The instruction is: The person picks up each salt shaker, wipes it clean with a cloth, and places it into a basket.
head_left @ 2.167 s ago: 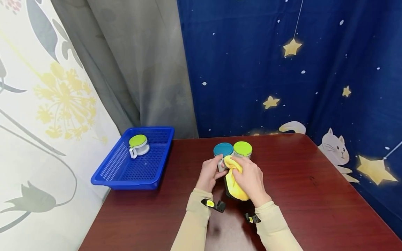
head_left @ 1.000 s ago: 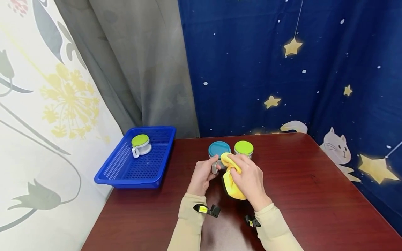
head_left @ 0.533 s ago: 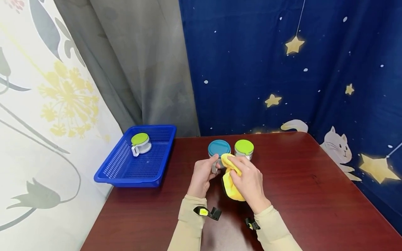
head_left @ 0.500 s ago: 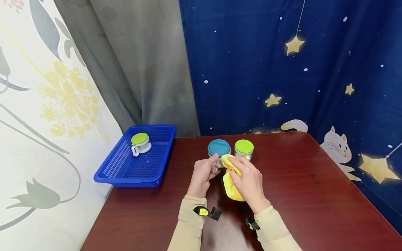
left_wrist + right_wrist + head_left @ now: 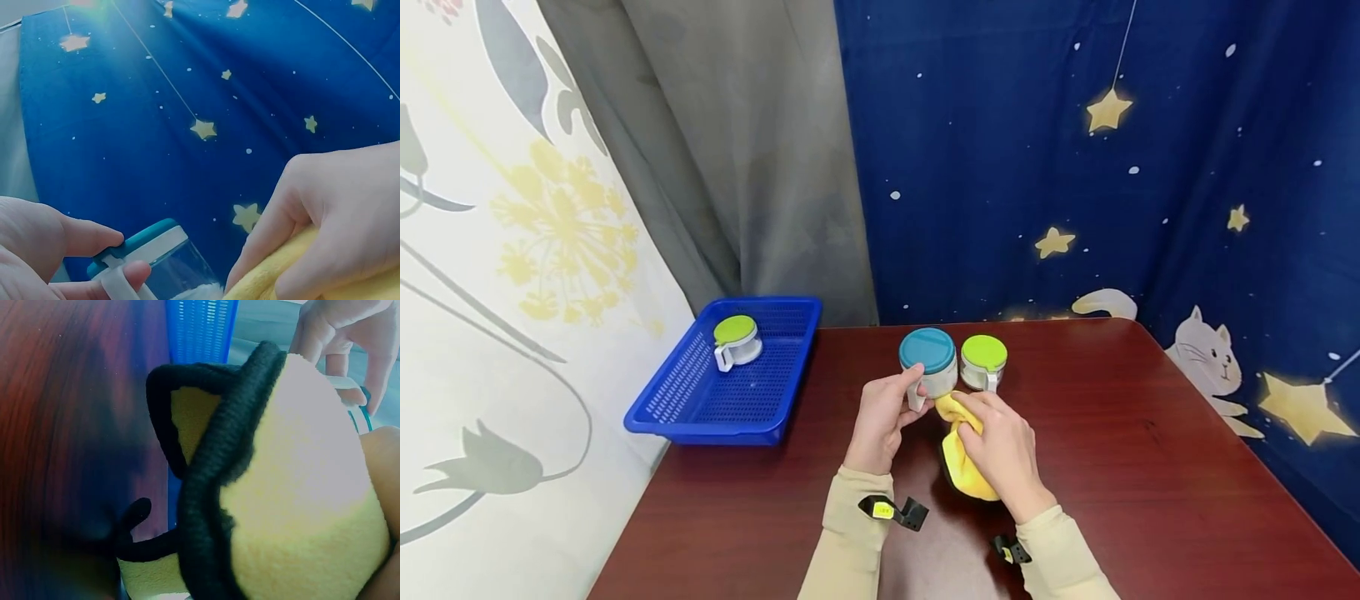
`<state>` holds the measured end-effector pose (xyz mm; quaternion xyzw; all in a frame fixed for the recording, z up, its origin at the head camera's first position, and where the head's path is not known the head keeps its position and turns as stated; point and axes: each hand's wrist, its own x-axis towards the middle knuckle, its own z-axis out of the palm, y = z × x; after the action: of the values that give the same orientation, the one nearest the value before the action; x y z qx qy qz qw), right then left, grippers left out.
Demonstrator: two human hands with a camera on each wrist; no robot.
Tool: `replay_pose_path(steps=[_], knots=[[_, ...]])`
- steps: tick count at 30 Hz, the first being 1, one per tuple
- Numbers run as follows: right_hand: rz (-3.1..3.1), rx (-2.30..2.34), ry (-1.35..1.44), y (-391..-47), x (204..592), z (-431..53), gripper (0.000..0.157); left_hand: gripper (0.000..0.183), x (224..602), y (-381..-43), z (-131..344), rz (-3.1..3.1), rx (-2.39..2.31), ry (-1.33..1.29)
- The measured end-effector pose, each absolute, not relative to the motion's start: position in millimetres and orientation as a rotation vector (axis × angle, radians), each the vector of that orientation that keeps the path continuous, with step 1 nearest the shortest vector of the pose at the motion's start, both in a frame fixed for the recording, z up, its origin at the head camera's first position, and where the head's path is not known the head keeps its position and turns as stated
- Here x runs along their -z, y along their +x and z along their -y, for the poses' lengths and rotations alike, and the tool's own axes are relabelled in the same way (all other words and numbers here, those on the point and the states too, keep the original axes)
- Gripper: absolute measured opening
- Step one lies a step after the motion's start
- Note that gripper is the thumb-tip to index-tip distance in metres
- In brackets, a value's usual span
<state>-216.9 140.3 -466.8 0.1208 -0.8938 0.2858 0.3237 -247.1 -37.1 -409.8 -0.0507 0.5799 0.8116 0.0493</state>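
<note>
Your round, clear-walled jar (image 5: pixel 942 382) has a smooth teal lid (image 5: pixel 928 348) and a white loop handle (image 5: pixel 915 397); the cloth (image 5: pixel 967 472) is fleecy yellow, bunched, with a thick black edge. Your left hand (image 5: pixel 877 423) grips that handle, thumb on the lid's rim, so the jar sits just beyond your palm. Your right hand (image 5: pixel 1004 447) grasps the cloth, one folded end right by the jar's base. A green-lidded jar (image 5: pixel 983 356) stands just to the right on the glossy, wood-grained bench (image 5: pixel 1157 500).
</note>
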Motion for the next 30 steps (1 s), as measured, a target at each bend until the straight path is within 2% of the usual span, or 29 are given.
replay_pose_path(steps=[8,14,19,30], knots=[[2.319,-0.784,0.307,-216.2,463.4,-140.1,0.04,0.033,415.7,-247.0,37.7,-1.807,-2.467,-0.202],[2.188,-0.849,0.336,-214.7,444.4,-141.6,0.041,0.039,422.0,-247.7,41.6,-1.805,-2.463,-0.21],[2.108,-0.879,0.36,-216.6,432.4,-140.1,0.043,0.038,425.4,-249.4,43.4,-1.737,-2.503,-0.209],[2.134,-0.875,0.413,-214.6,437.9,-135.6,0.042,0.035,427.2,-246.1,44.1,-1.744,-2.493,-0.248]])
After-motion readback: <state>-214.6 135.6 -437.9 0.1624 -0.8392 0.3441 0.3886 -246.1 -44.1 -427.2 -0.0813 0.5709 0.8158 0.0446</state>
